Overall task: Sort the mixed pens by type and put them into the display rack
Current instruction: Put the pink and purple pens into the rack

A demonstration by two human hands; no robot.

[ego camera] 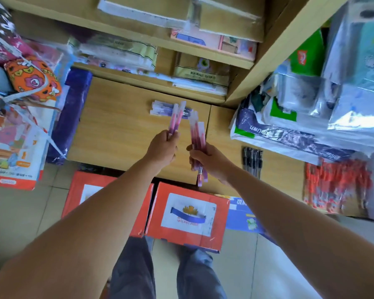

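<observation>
Hands work above a wooden counter: the left hand pinches two pink-and-purple pens, while the right hand grips a bundle of matching pens. A pile of similar pens lies on the counter just beyond them; black pens lie well apart to the right.

A single wide-angle camera, worn on the person's head, looks steeply down and slightly forward. The wooden bench sits near, at mid-frame, where the left grip and right grip reach out. Shelves fill the top edge; the person's legs and the tiled floor fill the bottom.
</observation>
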